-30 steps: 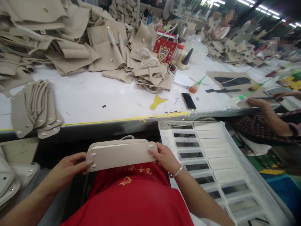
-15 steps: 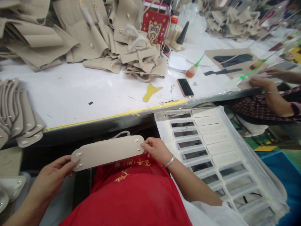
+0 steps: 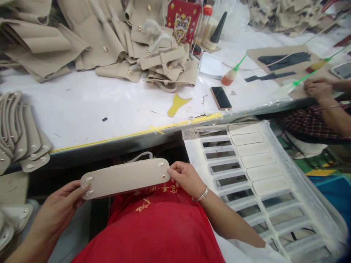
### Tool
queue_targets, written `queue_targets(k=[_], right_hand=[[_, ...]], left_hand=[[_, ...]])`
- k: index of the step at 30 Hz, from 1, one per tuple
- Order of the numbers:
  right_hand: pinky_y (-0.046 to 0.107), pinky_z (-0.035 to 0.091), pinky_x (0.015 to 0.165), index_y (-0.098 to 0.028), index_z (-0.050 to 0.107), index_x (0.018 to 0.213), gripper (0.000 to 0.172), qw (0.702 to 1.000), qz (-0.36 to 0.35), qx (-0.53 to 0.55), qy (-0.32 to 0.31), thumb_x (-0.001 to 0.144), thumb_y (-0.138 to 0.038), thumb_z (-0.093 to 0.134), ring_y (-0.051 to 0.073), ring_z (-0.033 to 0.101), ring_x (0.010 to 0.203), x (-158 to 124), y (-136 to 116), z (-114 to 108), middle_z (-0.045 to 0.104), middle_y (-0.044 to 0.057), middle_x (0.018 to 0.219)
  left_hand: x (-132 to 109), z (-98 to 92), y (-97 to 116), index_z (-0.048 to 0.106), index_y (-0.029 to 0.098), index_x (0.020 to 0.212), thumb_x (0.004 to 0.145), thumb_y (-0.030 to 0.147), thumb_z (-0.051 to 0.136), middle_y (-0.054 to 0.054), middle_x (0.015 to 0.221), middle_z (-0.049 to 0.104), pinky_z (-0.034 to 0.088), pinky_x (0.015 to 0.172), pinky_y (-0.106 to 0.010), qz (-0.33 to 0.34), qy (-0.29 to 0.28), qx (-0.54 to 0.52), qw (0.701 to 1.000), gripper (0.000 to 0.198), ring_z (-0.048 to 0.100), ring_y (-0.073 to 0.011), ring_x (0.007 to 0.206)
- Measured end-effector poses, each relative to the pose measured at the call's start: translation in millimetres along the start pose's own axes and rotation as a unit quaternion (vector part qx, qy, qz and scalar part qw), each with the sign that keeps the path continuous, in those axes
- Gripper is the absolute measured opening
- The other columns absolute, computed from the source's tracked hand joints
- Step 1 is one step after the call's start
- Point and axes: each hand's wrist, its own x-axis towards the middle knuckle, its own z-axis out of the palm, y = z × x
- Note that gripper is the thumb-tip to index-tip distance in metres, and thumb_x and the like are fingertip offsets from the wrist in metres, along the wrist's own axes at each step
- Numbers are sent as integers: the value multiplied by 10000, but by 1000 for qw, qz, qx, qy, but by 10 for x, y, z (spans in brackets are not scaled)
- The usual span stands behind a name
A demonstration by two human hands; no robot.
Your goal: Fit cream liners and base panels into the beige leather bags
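A long beige leather panel [image 3: 124, 178] with rounded ends is stretched level between my two hands, above my red apron [image 3: 161, 230]. White tabs show near both its ends, and a small gold stud sits at the right end. My left hand [image 3: 61, 201] pinches the left end between thumb and fingers. The right end is pinched by my right hand [image 3: 185, 178], which has a silver bangle at its wrist. Behind the panel's top edge a pale loop [image 3: 141, 156] sticks up; what it belongs to is partly hidden.
Similar beige panels [image 3: 23, 128] lie stacked at the table's left. Beige bag pieces [image 3: 101, 47] heap at the back. A yellow scraper [image 3: 177, 105], phone [image 3: 221, 98] and glue bottle [image 3: 229, 75] lie nearer. A slotted white rack [image 3: 236, 160] holds pale strips. A co-worker's hands [image 3: 319, 89] are at right.
The view has shifted slightly, so the table things and rack appear farther right. Both my hands keep their hold on the panel. The co-worker's hands have come together.
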Motion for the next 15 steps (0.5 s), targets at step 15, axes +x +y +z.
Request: queue_targets(k=[15], right_hand=[[193, 351, 446, -161, 571, 659, 238, 997, 15, -72, -17, 788, -357, 530, 90, 506, 454, 130, 65, -43, 587, -4, 525]], left_hand=[[80, -46, -34, 649, 205, 837, 484, 466, 800, 66, 789, 651, 413, 540, -144, -7, 13, 66, 998, 465, 526, -90, 659]])
